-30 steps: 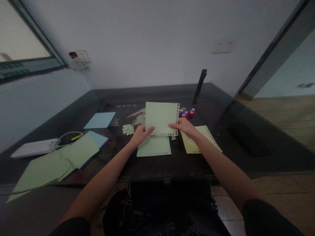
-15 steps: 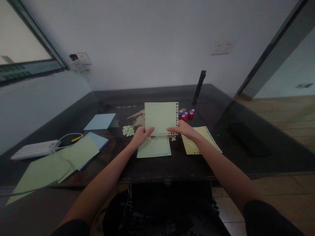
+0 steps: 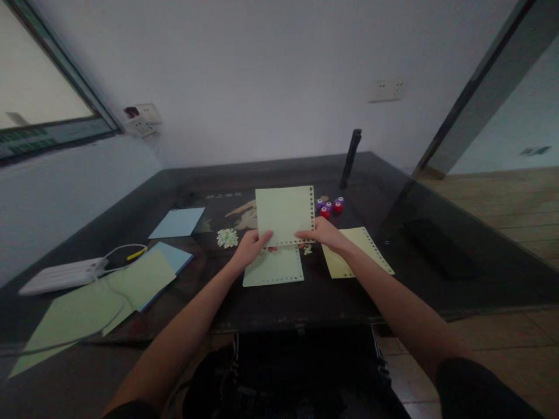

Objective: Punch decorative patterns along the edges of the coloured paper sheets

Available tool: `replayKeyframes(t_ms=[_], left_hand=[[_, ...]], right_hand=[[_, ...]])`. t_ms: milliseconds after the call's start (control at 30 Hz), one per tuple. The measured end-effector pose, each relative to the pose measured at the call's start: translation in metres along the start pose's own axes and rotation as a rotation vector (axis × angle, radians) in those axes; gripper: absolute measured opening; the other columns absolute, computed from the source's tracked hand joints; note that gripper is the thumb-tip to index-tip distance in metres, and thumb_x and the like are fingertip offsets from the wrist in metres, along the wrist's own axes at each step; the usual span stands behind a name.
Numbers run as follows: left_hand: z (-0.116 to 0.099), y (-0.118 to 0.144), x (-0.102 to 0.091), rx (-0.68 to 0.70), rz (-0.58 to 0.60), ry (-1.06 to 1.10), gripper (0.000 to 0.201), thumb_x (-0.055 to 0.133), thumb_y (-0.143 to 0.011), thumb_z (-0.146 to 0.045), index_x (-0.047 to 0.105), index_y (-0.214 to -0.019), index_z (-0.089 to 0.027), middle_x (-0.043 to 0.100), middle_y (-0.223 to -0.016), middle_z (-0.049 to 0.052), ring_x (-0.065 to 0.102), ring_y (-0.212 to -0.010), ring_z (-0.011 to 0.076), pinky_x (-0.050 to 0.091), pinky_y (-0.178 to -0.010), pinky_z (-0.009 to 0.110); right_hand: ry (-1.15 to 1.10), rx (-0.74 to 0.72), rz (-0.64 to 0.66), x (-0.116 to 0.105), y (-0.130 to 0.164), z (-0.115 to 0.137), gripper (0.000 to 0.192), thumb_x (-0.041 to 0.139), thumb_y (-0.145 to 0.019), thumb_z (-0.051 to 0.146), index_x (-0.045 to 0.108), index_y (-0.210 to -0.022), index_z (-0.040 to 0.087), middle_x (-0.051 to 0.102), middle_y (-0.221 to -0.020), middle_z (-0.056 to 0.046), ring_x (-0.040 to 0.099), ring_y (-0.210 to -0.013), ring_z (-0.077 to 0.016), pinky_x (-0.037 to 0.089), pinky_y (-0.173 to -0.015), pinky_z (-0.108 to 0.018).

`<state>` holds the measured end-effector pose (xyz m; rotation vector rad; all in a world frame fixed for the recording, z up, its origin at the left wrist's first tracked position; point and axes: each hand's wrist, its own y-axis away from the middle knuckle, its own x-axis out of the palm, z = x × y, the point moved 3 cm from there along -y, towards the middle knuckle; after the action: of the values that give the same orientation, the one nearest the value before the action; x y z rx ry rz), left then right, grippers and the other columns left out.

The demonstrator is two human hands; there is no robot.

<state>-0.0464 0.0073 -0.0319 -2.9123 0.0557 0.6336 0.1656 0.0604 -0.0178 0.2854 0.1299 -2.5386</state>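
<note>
I hold a pale green square sheet [image 3: 283,214] upright above the dark table [image 3: 305,291]; punched holes run along its right and bottom edges. My left hand [image 3: 251,247] pinches its lower left corner, my right hand [image 3: 321,231] its lower right edge. Something small and red peeks out under the sheet by my left fingers. Flat on the table below lies another green punched sheet [image 3: 274,269]. To its right lies a yellow punched sheet [image 3: 356,250].
Small purple and red punches [image 3: 328,206] sit behind the held sheet, near a black upright object [image 3: 350,158]. A heap of paper bits [image 3: 227,237] lies left of it. Blue sheets [image 3: 177,222], green sheets [image 3: 87,302], a white power strip [image 3: 61,274] with cable fill the left.
The held sheet has stayed between both hands and shifted only slightly in the picture as my head moved. My right fingers slid a little left along the sheet's bottom edge.
</note>
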Motion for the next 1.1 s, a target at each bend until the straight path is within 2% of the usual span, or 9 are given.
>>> replayKeyframes(t_ms=[300,467,667,800,933,1100], left_hand=[[-0.005,0.000,0.001,0.075,0.080,-0.007,0.056,0.039,-0.085,-0.059,0.063,-0.063,-0.013,0.067,-0.061,0.008,0.056,-0.054,0.0137,0.045,-0.058,0.025],[-0.002,-0.001,0.001,0.095,0.041,-0.013,0.048,0.042,-0.086,-0.054,0.059,-0.065,-0.015,0.066,-0.060,0.005,0.054,-0.052,0.0122,0.041,-0.054,0.023],[-0.003,0.000,-0.004,0.090,-0.021,-0.063,0.040,0.045,-0.085,-0.049,0.064,-0.079,-0.015,0.064,-0.059,0.002,0.055,-0.053,0.0129,0.043,-0.056,0.024],[-0.012,0.005,-0.004,0.084,-0.048,-0.128,0.034,0.048,-0.084,-0.045,0.064,-0.079,-0.016,0.065,-0.062,0.002,0.058,-0.056,0.0140,0.045,-0.058,0.024],[-0.027,0.010,0.005,0.131,0.031,-0.228,0.027,0.049,-0.085,-0.038,0.064,-0.081,-0.016,0.067,-0.066,0.002,0.061,-0.060,0.0133,0.045,-0.060,0.023],[-0.044,0.004,0.014,0.217,0.099,-0.405,0.020,0.050,-0.084,-0.029,0.065,-0.079,-0.018,0.069,-0.071,0.000,0.062,-0.064,0.0130,0.044,-0.064,0.023]], right_hand=[[-0.070,0.018,-0.050,-0.004,0.003,0.004,0.022,0.073,-0.065,0.030,0.067,-0.078,0.013,0.071,-0.078,-0.009,0.065,-0.064,-0.0193,0.055,-0.068,-0.038],[-0.084,0.006,-0.077,-0.015,0.008,0.015,0.022,0.073,-0.064,0.031,0.066,-0.074,0.013,0.070,-0.072,-0.007,0.064,-0.058,-0.0183,0.054,-0.064,-0.035],[-0.070,0.027,-0.158,-0.037,0.020,0.012,0.021,0.073,-0.064,0.035,0.065,-0.069,0.016,0.070,-0.068,-0.007,0.063,-0.055,-0.0176,0.053,-0.059,-0.032],[0.002,0.043,-0.212,-0.058,0.028,0.000,0.022,0.072,-0.064,0.036,0.067,-0.067,0.015,0.069,-0.064,-0.008,0.064,-0.057,-0.0185,0.052,-0.060,-0.032],[0.003,0.051,-0.258,-0.071,0.036,-0.007,0.023,0.072,-0.064,0.035,0.068,-0.067,0.012,0.071,-0.068,-0.009,0.065,-0.060,-0.0192,0.052,-0.064,-0.033],[-0.035,0.104,-0.302,-0.073,0.043,-0.008,0.019,0.070,-0.065,0.030,0.067,-0.064,0.011,0.070,-0.068,-0.010,0.064,-0.060,-0.0189,0.052,-0.063,-0.033]])
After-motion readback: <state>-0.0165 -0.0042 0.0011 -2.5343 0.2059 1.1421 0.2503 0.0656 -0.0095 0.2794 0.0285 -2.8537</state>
